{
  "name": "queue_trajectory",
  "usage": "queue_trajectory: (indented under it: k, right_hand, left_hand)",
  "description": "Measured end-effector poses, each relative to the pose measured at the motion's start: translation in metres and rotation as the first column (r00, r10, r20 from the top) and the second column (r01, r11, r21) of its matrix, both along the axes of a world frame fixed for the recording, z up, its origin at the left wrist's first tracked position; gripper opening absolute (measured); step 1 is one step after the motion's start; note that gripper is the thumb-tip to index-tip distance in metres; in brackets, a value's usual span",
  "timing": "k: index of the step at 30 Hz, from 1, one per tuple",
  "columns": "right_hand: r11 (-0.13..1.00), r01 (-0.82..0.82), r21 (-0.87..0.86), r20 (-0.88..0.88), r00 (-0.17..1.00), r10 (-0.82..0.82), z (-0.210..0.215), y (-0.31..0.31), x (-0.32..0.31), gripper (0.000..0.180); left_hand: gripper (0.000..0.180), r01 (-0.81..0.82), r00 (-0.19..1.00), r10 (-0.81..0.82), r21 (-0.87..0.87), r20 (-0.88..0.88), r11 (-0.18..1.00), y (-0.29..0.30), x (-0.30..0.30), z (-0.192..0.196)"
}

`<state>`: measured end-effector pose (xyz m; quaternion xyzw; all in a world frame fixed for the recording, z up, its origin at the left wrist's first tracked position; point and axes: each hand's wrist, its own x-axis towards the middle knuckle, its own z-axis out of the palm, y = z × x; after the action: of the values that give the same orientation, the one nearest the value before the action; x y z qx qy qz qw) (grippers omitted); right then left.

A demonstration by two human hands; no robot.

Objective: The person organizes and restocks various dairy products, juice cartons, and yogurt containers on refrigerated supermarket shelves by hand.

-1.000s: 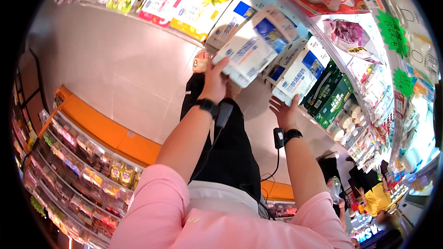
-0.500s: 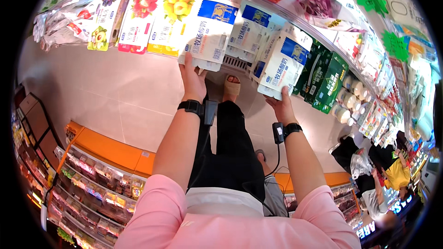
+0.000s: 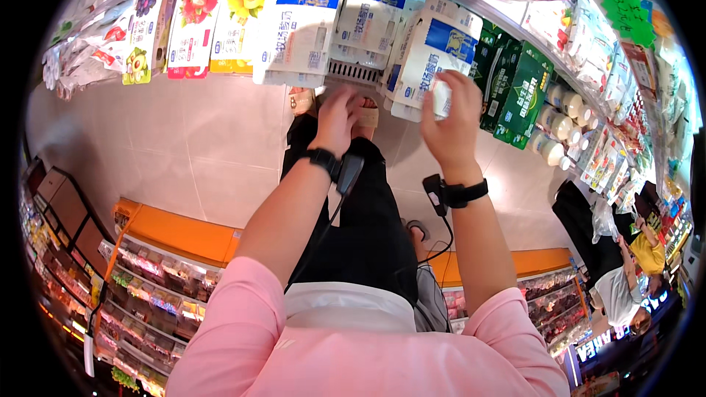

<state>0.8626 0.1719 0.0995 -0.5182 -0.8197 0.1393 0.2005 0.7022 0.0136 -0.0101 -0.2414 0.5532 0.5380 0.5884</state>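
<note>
My left hand [image 3: 340, 119] is off the cartons, below the left white-and-blue yogurt carton [image 3: 303, 29]; its slightly curved fingers are apart and empty. Over the lower front of the right white-and-blue yogurt carton [image 3: 448, 43] lies my right hand [image 3: 454, 121], thumb and fingers spread to either side. A white corner shows between them, and the hand appears to touch the carton without a closed grip. Between these two stands a further white-and-blue carton [image 3: 370, 22], set farther back. Dark bands with small devices sit on both my wrists.
Fruit-printed yellow [image 3: 239, 37] and red cartons [image 3: 193, 29] stand left on the shelf. Green boxes [image 3: 523, 99] and white bottles [image 3: 548, 147] are to the right. Behind me runs an orange-topped shelf [image 3: 176, 231]. People [image 3: 618, 294] are at the far right.
My left hand has let go of the left carton and dropped away from it. My right hand has moved from the right carton's bottom edge up over its front.
</note>
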Motion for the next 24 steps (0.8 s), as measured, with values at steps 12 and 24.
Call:
queue_trajectory:
  k: [12, 24]
  right_hand:
    - [0.742, -0.522, -0.421, -0.453, 0.83, 0.326, -0.002, -0.086, -0.035, 0.013]
    - [0.757, -0.363, -0.544, -0.345, 0.919, 0.192, -0.013, -0.093, 0.0, 0.014]
  left_hand:
    - [0.017, 0.049, 0.982, -0.05, -0.01, -0.184, 0.999, 0.078, -0.009, -0.089]
    - [0.02, 0.033, 0.935, -0.029, 0.007, -0.354, 0.999, 0.072, 0.006, -0.085]
